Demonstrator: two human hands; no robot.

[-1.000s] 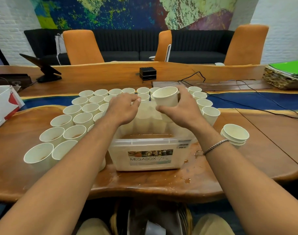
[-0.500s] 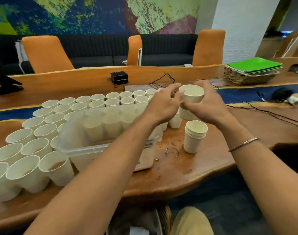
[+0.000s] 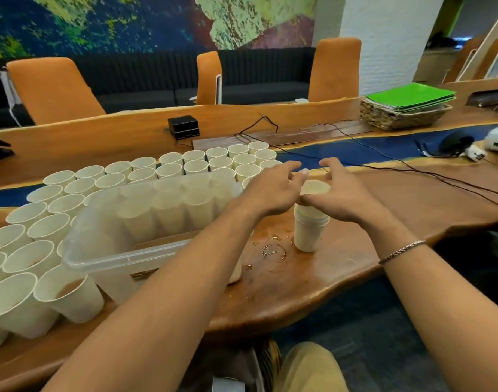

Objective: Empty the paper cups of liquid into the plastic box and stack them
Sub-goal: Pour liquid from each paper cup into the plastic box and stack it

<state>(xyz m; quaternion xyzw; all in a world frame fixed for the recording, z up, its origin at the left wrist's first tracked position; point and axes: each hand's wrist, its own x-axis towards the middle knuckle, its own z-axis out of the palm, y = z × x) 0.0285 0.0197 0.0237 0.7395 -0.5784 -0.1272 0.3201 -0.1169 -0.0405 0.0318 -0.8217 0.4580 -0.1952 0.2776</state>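
A stack of white paper cups (image 3: 308,236) stands on the wooden table right of the clear plastic box (image 3: 106,261). My left hand (image 3: 270,193) and my right hand (image 3: 344,199) hover on either side of the stack's top cup, fingers spread and straight. The right thumb lies against the top cup's rim. Several more paper cups (image 3: 168,169) stand in rows behind and left of the box. A near cup (image 3: 69,290) holds brown liquid. The box has a little brown liquid at its bottom.
Spilled drops and a wet ring (image 3: 273,251) lie on the table beside the stack. Black cables (image 3: 383,165) run across the table on the right. A small black box (image 3: 184,126) and a basket of green folders (image 3: 403,111) sit further back. The table's front edge is close.
The cup that both hands held above the stack now sits in it. My fingers have let go and spread out. My view has turned further right.
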